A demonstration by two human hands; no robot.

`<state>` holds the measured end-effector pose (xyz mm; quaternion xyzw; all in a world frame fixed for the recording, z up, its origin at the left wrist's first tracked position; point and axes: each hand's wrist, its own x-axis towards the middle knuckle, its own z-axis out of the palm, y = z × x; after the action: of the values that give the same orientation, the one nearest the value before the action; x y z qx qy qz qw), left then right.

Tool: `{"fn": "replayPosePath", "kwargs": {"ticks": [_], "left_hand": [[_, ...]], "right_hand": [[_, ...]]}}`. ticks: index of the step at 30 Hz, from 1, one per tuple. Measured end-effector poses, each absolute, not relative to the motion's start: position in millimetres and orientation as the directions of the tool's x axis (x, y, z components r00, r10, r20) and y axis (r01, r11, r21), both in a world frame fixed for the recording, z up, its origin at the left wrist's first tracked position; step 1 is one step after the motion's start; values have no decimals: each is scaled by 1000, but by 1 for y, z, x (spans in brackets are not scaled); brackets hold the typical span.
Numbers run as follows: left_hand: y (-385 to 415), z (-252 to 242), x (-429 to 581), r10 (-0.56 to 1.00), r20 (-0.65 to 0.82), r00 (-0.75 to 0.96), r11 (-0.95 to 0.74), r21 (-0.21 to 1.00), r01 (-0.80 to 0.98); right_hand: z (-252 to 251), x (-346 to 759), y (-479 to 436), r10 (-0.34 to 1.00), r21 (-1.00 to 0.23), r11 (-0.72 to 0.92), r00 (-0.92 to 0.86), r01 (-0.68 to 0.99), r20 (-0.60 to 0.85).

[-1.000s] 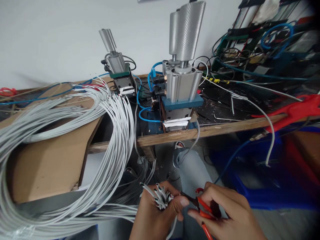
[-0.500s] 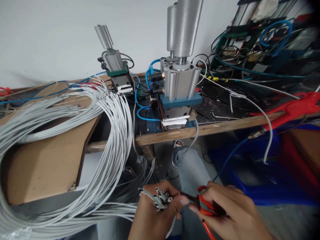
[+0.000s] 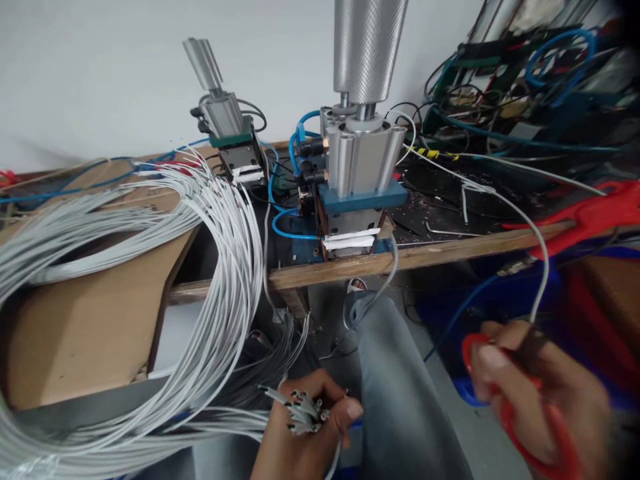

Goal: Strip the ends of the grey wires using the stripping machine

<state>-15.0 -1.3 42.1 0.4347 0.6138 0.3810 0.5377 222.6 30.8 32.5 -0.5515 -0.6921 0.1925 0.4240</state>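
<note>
My left hand (image 3: 305,427), low in the middle, is closed around a bunch of grey cables (image 3: 304,410). Their cut ends poke up out of the fist, dark wire tips showing on several. At the lower right, my right hand (image 3: 545,400) grips red-handled scissors (image 3: 563,437); the hand is blurred and the blades are mostly hidden. Just above the right hand hangs the end of a white cable (image 3: 540,293). To the left, a large coil of white-grey cables (image 3: 227,287) lies over the bench and droops past its edge.
On the bench, a pneumatic press (image 3: 363,160) with a knurled cylinder stands ahead, and a smaller one (image 3: 220,120) behind left. A red air gun (image 3: 595,213) lies at right above a blue bin (image 3: 450,320). Cardboard (image 3: 80,333) sits beneath the coil. The wooden bench edge (image 3: 340,267) crosses the middle.
My right hand has moved away from the left hand, to the right and up, carrying the red-handled scissors. My left hand keeps its grip on the cables and has shifted slightly left.
</note>
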Motion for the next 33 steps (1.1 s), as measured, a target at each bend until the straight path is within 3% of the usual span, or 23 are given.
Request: {"fn": "replayPosePath", "kwargs": {"ticks": [3,6,8,20,33], "left_hand": [[-2,49,-12,938,-345,-30,345,939,10],[-1,56,-13,930,-365,-31,364,931,-29],[-1,58,-15,933,-359,-32,359,933,-15],[-2,53,-17,958,-285,-7,285,958,37],[-1,58,-14,957,-290,-22,291,955,66]], "right_hand": [[31,212,27,953,-804,292,-87,518,289],[24,199,19,905,-720,418,-323,553,277],[19,191,13,873,-667,480,-388,570,297],[13,175,4,911,-662,400,-355,633,211],[11,174,8,870,-598,493,-380,632,314]]}}
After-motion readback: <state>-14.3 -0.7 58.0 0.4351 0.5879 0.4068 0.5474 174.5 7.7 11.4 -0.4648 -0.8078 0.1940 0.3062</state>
